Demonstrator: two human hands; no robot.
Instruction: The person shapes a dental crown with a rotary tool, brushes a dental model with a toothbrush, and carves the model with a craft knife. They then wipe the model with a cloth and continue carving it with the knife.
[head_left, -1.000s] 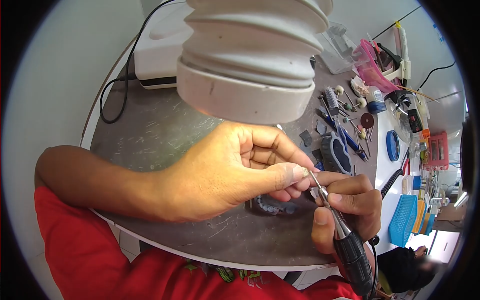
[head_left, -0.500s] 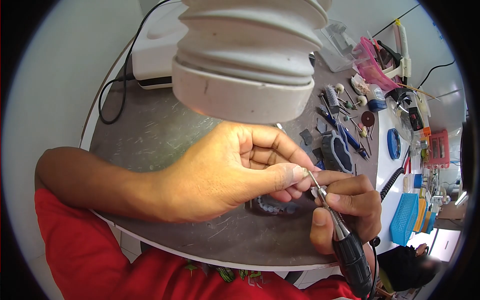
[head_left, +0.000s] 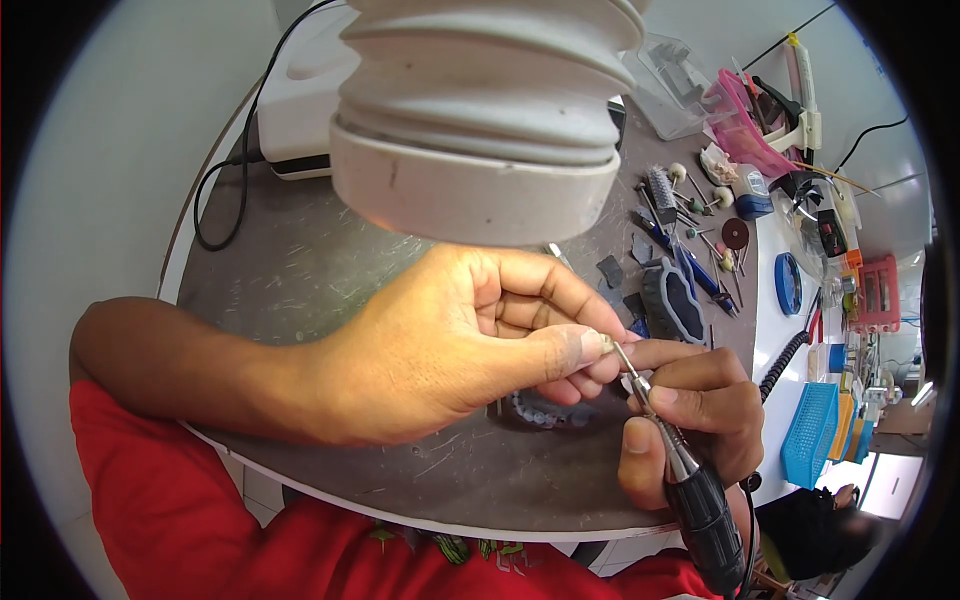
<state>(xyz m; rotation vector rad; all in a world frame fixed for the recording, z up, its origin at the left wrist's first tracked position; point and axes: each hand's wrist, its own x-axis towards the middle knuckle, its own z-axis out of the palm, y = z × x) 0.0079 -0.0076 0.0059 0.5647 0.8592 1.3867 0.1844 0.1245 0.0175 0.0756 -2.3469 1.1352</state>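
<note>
Between the thumb and fingers of my left hand [head_left: 450, 345] is pinched a small pale, tooth-like piece [head_left: 606, 344], mostly covered by the fingertips. My right hand [head_left: 705, 405] grips a black and silver rotary handpiece [head_left: 700, 505] like a pen. Its thin metal bit [head_left: 622, 357] points up and left, the tip right at the pale piece. The two hands meet at the fingertips. Below the left fingers lies a dental model [head_left: 540, 412] with a row of teeth, partly hidden by them.
A white ribbed suction hose [head_left: 480, 130] hangs just above my left hand. To the right lie a grey-blue mould [head_left: 673, 300], scattered burs and polishing tips, and a blue disc-shaped case [head_left: 788, 284]. Farther right are a blue basket [head_left: 808, 435] and a person [head_left: 815, 530].
The hose end and the items behind it appear slightly farther left and up. Both hands keep the same grip, and the bit stays at the pale piece.
</note>
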